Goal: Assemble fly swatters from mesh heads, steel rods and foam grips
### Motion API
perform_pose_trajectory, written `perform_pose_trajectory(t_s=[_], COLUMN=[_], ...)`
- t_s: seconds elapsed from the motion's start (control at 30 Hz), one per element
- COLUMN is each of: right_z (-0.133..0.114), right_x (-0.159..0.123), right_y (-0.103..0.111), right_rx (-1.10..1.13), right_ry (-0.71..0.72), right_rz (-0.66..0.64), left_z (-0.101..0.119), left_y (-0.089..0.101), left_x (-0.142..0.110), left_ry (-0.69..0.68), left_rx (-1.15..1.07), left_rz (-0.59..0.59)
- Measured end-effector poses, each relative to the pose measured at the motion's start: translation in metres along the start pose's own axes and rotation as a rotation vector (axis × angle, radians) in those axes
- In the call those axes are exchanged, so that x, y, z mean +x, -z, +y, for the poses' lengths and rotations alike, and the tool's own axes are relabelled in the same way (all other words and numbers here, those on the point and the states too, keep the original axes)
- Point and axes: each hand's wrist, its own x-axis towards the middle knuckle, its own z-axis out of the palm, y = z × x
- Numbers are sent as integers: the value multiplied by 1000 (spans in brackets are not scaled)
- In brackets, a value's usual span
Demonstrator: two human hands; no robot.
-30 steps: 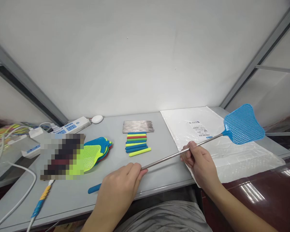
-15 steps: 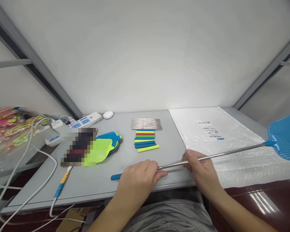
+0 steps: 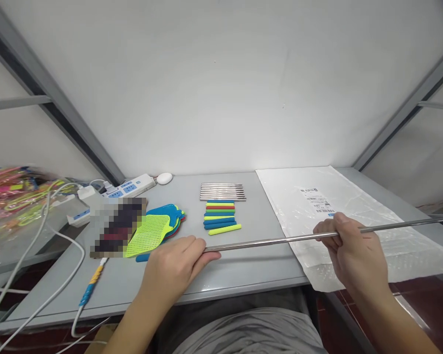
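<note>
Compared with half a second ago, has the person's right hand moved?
Yes, to the right. Judged against the printed label on the white mailer, the right hand was below and left; now it is below and right.

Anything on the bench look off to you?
Two small things: the front lime handle lies askew, jutting right of the row of handles, and the white bag overhangs the front edge of the table. No spill or damage shows. The held rod runs out of frame, so its far end can't be checked.
</note>
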Motion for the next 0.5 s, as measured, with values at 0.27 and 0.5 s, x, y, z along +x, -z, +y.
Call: perform_pose_trajectory(t_s=[0.27,0.5], right_z=[-3,-19], right_x=[9,12], right_y=[7,18], right_rx=[41,59], right_ry=[-30,-10], right_rz=[78,164], left_z=[-29,-57], left_y=[-1,17], left_x=[-15,-37], left_ry=[-39,14], left_rx=[90,143], left_rz=[94,145])
